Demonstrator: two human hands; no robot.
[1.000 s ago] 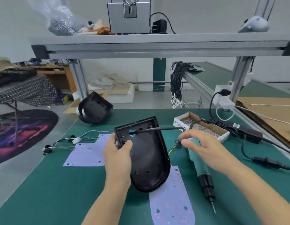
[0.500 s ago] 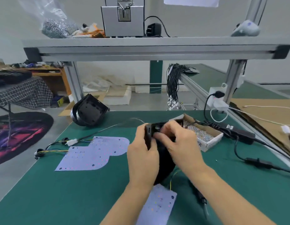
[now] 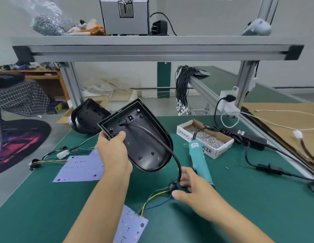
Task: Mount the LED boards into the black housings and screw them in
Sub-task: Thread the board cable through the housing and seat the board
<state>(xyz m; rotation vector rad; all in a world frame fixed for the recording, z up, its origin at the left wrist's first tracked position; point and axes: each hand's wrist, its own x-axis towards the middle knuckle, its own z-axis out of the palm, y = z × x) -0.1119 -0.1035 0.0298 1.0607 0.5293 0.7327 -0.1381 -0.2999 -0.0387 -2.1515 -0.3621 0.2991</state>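
A left hand (image 3: pixel 114 153) grips a black housing (image 3: pixel 144 137) by its squared end, thumb curled over the rim, holding it tilted above the green bench (image 3: pixel 38 207) with its hollow inside toward the camera. A black cable (image 3: pixel 172 151) runs out of a hole near that thumb, arcs across the housing and drops to the right hand (image 3: pixel 191 190), which pinches the cable at its grommet (image 3: pixel 173 186) — thumb below, fingers curled over it. Coloured wires (image 3: pixel 152 199) fan out of the grommet and run down to an LED board (image 3: pixel 131 227) lying flat on the bench just below both wrists. Just beyond the right hand lies a teal screwdriver (image 3: pixel 198 158), its far end beside an open box of screws (image 3: pixel 205 137). To the left of the gripping hand, a second LED board (image 3: pixel 79 167) lies flat with its own wire harness (image 3: pixel 52 155) trailing off further left. Behind the held housing, a second housing (image 3: pixel 87 118) rests at the bench's far edge — under a grey aluminium shelf (image 3: pixel 152 48).
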